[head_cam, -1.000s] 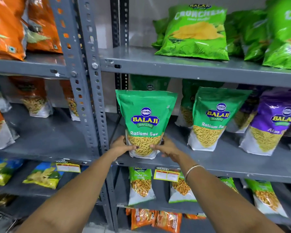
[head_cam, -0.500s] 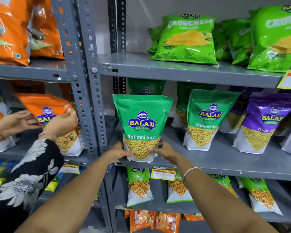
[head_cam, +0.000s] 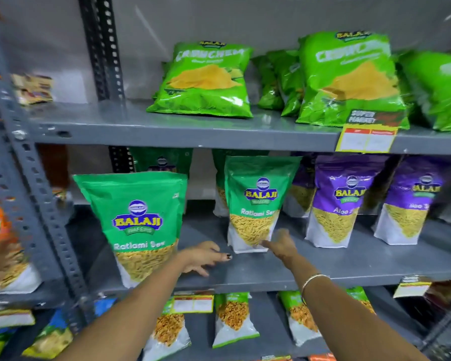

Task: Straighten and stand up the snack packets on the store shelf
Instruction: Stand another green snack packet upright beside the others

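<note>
A grey metal shelf (head_cam: 323,267) runs across the middle of the view, seen from a camera worn on a person's head. At its near left end a large green packet (head_cam: 141,225) of Ratlami Sev stands upright, close to the front edge and beside the grey upright post (head_cam: 37,199). No hand touches it.

The left hand (head_cam: 203,256) rests just right of that packet, low over the shelf surface, fingers spread loosely and holding nothing. The right hand (head_cam: 280,243) reaches farther in, with open fingers at the lower right corner of a second green packet (head_cam: 255,204), which stands upright farther back on the same shelf. Motion blur makes it unclear whether the fingers touch it; they are not closed around it. A thin bangle (head_cam: 314,280) circles the right wrist.

To the right of the second green packet stand two purple packets (head_cam: 341,201), also upright. More green packets sit behind in the far row, partly hidden.

On the shelf above, bright green chip bags (head_cam: 206,82) lean back, and a yellow price tag (head_cam: 366,139) hangs from that shelf's front edge. On the shelf below, smaller packets (head_cam: 232,319) stand in a row. At the far left edge, orange packets (head_cam: 0,246) appear blurred.
</note>
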A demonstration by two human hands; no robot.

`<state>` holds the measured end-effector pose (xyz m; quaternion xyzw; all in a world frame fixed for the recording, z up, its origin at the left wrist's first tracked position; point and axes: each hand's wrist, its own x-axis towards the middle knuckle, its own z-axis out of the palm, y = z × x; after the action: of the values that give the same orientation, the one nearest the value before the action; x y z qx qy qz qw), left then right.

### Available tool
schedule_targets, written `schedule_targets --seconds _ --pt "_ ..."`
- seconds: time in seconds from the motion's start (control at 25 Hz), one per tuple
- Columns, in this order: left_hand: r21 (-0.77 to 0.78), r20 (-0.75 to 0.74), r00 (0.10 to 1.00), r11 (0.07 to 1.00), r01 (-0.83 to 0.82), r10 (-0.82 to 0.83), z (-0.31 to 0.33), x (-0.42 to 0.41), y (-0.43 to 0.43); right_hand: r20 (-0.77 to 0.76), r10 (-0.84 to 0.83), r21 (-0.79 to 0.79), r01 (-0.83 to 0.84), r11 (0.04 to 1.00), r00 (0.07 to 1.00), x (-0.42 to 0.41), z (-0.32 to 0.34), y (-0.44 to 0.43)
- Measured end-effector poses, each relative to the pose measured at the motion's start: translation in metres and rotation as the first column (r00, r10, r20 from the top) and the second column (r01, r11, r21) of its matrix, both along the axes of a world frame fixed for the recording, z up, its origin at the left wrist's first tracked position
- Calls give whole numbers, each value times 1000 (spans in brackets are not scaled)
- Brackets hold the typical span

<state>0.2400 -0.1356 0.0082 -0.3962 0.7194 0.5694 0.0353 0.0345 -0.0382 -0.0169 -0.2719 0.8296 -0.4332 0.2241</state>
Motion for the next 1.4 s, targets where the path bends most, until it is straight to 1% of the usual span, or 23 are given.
schedule_targets --seconds 0.08,0.16,0.28,0.4,0.52,0.76,0.88,1.08,1.4 --pt "-112 -161 973 977 -183 164 -5 -46 1 52 13 -96 -8 995 999 -35 -1 -3" --pt "-196 -243 932 927 -319 269 -14 -80 -6 134 120 -174 -96 980 984 -62 -5 -15" --pt "-178 -297 861 862 -475 413 -26 -107 -10 235 282 -226 -230 947 930 -78 -14 -29" --pt "-168 -321 797 798 -579 511 -28 -111 -1 261 319 -279 -245 928 911 -78 -21 -30" --pt "-186 -321 795 790 -585 514 -28 -102 13 272 331 -319 -239 917 904 -72 -24 -18" --pt "-270 -247 853 813 -516 460 -23 -74 41 259 353 -304 -271 913 899 -51 -16 22" --pt "-251 -259 860 829 -500 441 -21 -66 53 219 338 -284 -272 919 915 -41 -12 34" --pt "-251 -247 871 840 -480 424 -21 -57 58 229 314 -286 -245 927 921 -30 -10 43" --pt "-242 -248 876 849 -470 414 -23 -56 60 199 293 -267 -236 934 935 -22 -9 49"
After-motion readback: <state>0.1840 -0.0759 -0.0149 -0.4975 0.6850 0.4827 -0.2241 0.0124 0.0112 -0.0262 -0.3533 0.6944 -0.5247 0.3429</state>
